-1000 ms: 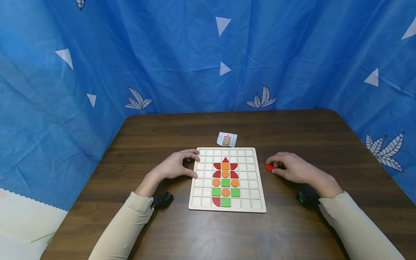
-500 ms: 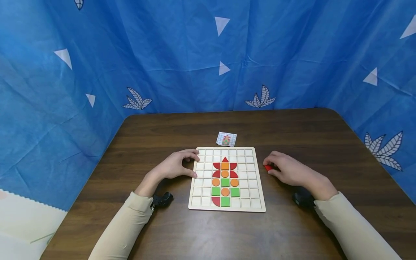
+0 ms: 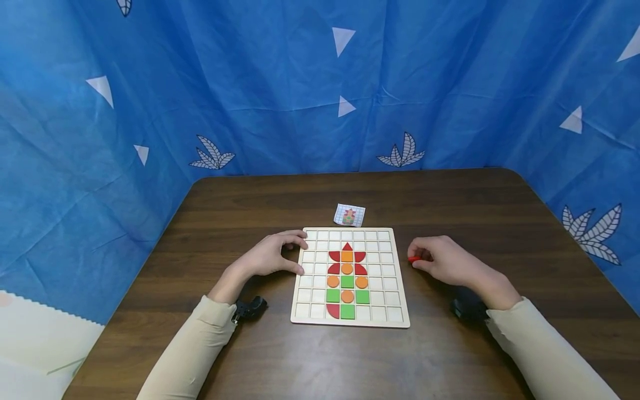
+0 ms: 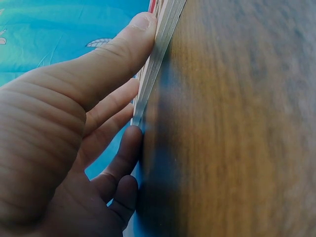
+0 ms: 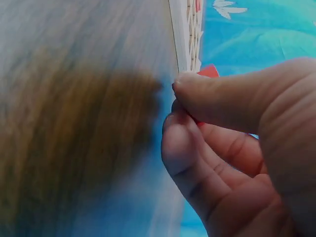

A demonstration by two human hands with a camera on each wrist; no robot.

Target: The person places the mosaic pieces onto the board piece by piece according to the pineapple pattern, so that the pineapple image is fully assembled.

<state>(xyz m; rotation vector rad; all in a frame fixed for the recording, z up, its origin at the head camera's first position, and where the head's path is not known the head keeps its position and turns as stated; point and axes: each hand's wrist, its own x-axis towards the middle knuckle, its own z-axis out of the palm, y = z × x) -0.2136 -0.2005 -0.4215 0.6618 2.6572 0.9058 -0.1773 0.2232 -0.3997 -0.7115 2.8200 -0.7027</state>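
Note:
A pale wooden grid board lies in the middle of the table, with red quarter-rounds, orange circles, green squares, an orange square and a red triangle set in its middle columns. My left hand rests at the board's left edge, thumb and fingertips touching it and spread apart; the left wrist view shows the thumb on that rim. Just off the board's right edge, my right hand pinches a small red piece between thumb and fingers, which hide most of its shape.
Behind the board lies a small printed card with a coloured grid picture. The dark wooden table ends at a blue patterned curtain. Black wrist-worn devices sit below both hands, close to the tabletop.
My right hand has shifted slightly left, and the red piece between its fingers has turned, now showing as a thin strip. The left hand and the board stay put.

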